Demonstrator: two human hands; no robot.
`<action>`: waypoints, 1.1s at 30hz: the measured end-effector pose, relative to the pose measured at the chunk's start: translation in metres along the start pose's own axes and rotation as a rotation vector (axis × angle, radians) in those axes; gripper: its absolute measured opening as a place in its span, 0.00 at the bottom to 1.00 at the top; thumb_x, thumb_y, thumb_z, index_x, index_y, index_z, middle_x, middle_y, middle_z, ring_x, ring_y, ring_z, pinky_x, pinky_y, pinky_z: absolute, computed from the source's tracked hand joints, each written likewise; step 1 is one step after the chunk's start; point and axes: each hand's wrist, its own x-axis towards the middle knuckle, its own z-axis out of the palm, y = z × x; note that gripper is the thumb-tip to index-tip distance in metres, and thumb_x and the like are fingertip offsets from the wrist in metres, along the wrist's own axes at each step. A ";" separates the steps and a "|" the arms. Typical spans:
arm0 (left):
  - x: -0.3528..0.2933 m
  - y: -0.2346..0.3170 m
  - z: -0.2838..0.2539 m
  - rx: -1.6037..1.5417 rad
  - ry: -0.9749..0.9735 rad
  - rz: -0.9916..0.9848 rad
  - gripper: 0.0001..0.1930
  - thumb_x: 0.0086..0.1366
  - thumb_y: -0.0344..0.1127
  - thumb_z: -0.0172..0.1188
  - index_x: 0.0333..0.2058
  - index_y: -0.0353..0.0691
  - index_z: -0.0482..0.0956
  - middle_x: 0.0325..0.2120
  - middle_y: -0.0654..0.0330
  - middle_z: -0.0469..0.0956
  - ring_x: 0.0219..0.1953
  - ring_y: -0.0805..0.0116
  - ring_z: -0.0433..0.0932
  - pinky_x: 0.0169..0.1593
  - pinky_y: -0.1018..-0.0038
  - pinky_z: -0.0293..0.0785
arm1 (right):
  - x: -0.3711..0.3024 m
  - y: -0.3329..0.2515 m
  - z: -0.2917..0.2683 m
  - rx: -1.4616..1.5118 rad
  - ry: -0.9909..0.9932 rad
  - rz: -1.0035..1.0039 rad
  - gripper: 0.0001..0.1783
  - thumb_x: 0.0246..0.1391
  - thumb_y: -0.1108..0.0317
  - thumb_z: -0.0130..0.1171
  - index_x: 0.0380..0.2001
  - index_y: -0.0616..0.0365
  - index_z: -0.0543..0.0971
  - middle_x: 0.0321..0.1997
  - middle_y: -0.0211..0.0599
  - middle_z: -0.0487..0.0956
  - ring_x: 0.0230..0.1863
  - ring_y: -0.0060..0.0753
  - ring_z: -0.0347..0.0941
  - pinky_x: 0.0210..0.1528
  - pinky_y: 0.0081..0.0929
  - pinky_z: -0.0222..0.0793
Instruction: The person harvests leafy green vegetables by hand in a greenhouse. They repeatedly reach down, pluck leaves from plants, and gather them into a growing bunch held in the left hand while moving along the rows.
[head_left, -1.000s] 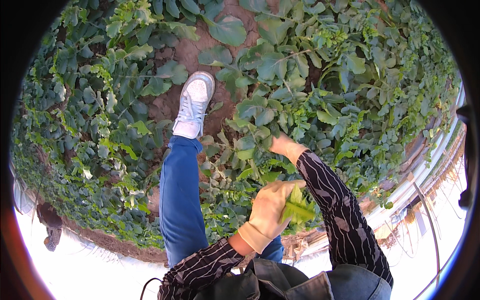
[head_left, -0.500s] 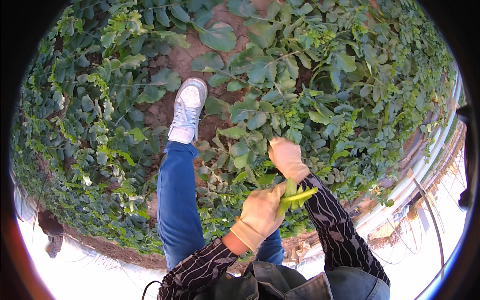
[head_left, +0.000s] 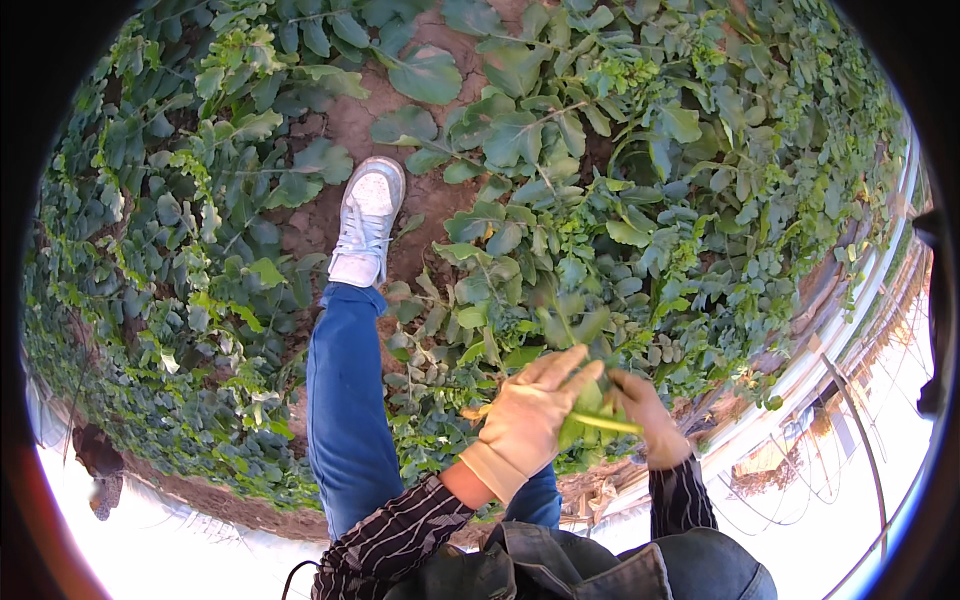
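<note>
My left hand (head_left: 527, 418), in a pale work glove, is partly closed around a small bunch of picked green leaves (head_left: 571, 434). Its fingers point up and to the right, and a light yellow-green stalk (head_left: 610, 424) sticks out toward my other hand. Close on the right, my gloved right hand (head_left: 652, 418) has its fingers bent in against the bunch, the tips hidden among the greens. A leafy sprig (head_left: 575, 326), smeared by motion, rises just above the fingertips of both hands. Its lower end runs in between them, and it seems to be pinched by my right fingers.
Low broad-leaved plants (head_left: 515, 140) grow thickly all around. My leg in blue trousers (head_left: 350, 400) and my white shoe (head_left: 368, 215) stand on a strip of bare soil (head_left: 415, 225). Pale pipe-like edging (head_left: 850, 325) curves along the right side. A dark shape (head_left: 97, 450) is at lower left.
My right hand has drawn back from the plants, down and to the right, to beside my left hand. The left fingers have loosened and stretched. A blurred sprig now shows above the hands.
</note>
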 end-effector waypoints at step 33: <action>-0.006 0.000 -0.028 -0.793 0.313 -0.307 0.03 0.62 0.26 0.56 0.35 0.38 0.72 0.23 0.61 0.71 0.25 0.67 0.69 0.29 0.71 0.66 | 0.228 -0.243 0.093 -1.763 -0.210 -0.380 0.12 0.50 0.70 0.57 0.38 0.54 0.85 0.43 0.40 0.83 0.44 0.44 0.80 0.39 0.40 0.74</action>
